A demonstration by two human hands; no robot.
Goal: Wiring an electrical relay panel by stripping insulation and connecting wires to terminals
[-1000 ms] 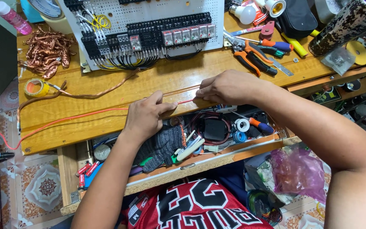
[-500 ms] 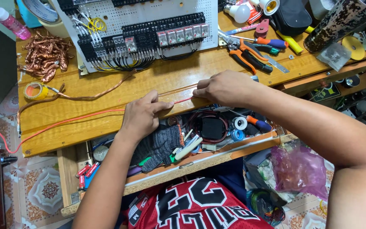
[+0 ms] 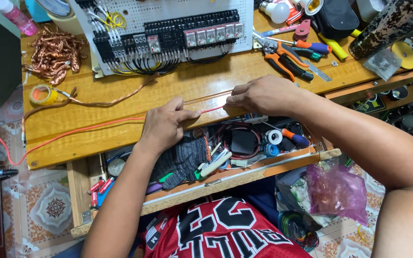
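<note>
A thin red wire (image 3: 72,134) runs along the front of the wooden workbench (image 3: 120,95), from the left edge to my hands. My left hand (image 3: 164,125) pinches it near the bench's front edge. My right hand (image 3: 264,94) grips the same wire a short way to the right, and a taut red stretch (image 3: 212,110) shows between the two hands. Behind the hands stands a white perforated panel (image 3: 168,28) with rows of black terminal blocks and relays wired in black.
An open drawer (image 3: 244,165) below the bench holds a grey glove, tape rolls and small tools. Bare copper wire scraps (image 3: 53,52) and a tape roll (image 3: 43,94) lie at left. Pliers and screwdrivers (image 3: 292,55) lie at right. A pink plastic bag (image 3: 338,191) hangs lower right.
The view has shifted slightly. Both hands stay on the red wire; the right hand has slid a little to the right, and the wire is taut between them.
</note>
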